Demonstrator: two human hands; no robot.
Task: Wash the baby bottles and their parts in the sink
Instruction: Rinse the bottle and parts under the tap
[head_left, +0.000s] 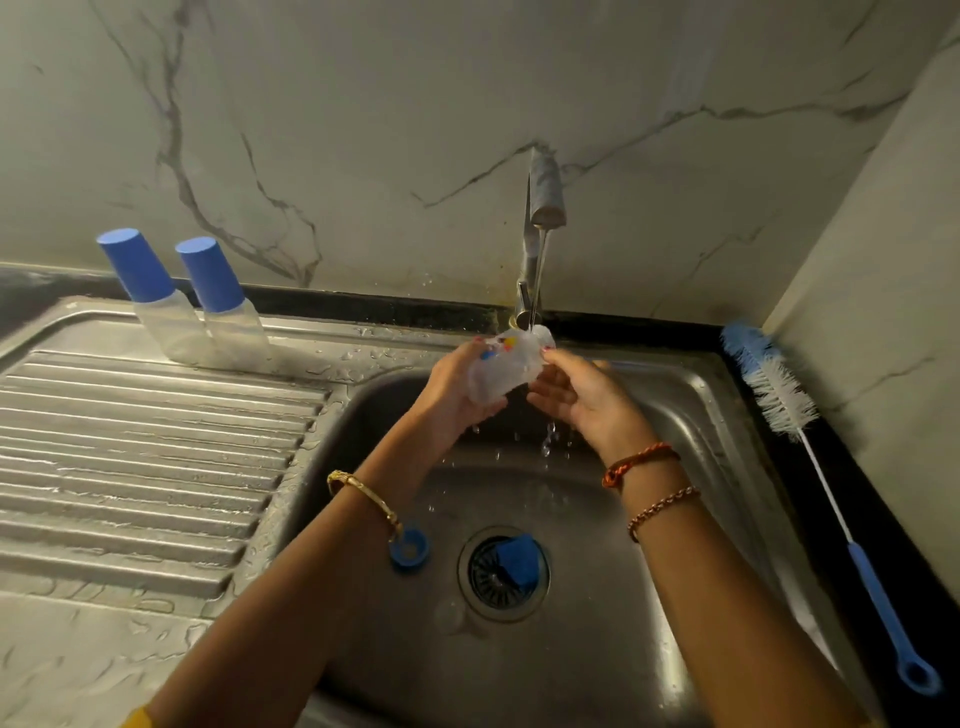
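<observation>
Rinsing clear bottle (506, 371) under tap (543, 208), left hand (457, 395) gripping.

No text, brand or number can be read anywhere. The clear bottle (501, 371) under the tap carries small coloured marks, perhaps a printed picture, too blurred to make out.

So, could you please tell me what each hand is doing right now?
Left hand: grips the clear bottle under the tap.
Right hand: fingers on the bottle's side; grip cannot be told.

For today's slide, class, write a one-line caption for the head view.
Both hands, left hand and right hand, rinse a clear baby bottle under the running tap.
</observation>
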